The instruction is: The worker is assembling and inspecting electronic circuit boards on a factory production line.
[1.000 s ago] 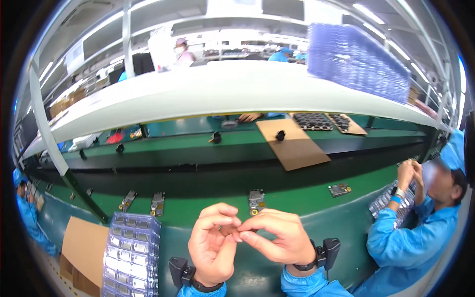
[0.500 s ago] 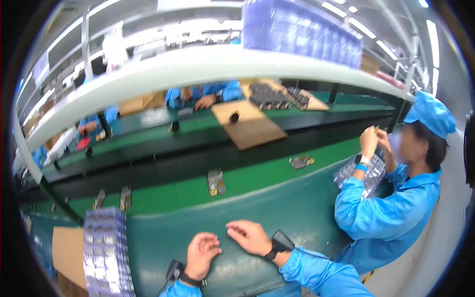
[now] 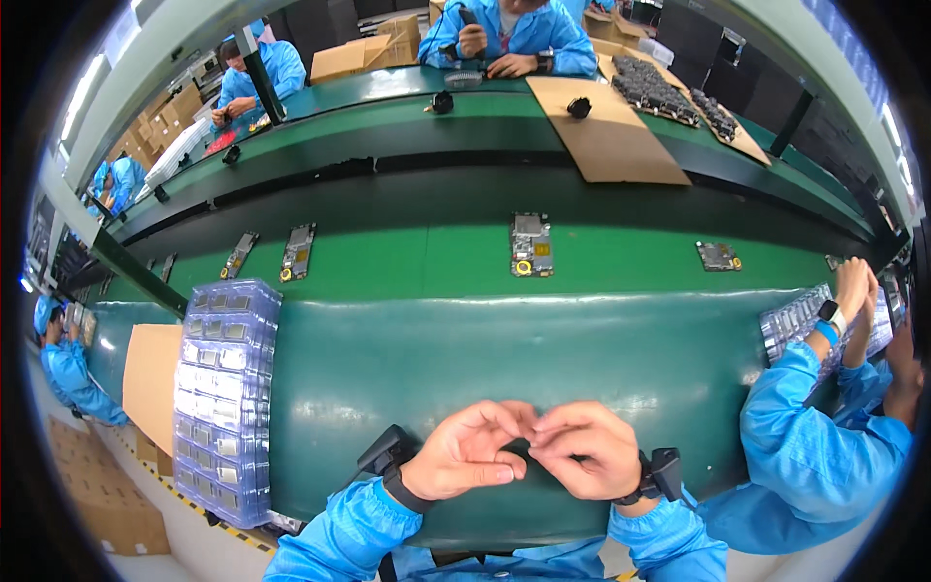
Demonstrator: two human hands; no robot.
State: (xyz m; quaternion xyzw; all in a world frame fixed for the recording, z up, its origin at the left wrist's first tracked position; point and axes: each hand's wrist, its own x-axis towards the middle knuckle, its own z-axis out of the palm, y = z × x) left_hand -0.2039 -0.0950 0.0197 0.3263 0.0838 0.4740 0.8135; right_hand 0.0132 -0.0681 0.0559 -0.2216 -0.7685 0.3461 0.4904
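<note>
My left hand [image 3: 469,452] is over the near part of the dark green worktable [image 3: 407,359], its fingers curved and its thumb held apart, with nothing visible in it. My right hand [image 3: 590,452] meets it at the fingertips, thumb and fingers pinched together; whatever they hold, if anything, is hidden. Beyond the hands, a circuit board [image 3: 531,244] with a yellow ring lies on the bright green belt [image 3: 398,257]. Another board [image 3: 719,256] rests farther right, and two more, a board [image 3: 299,252] and a slimmer-looking board [image 3: 239,254], lie to the left.
At left stands a stack of clear plastic trays [image 3: 226,398] with small metallic parts, beside a cardboard sheet [image 3: 152,388]. A co-worker's arm [image 3: 800,407] reaches in at right near other clear trays [image 3: 790,325]. Across the line are a brown board [image 3: 611,136] and other people.
My hands have come together, fingertips meeting, where before they were apart. The view has turned downward, so more of the table and tray stack shows.
</note>
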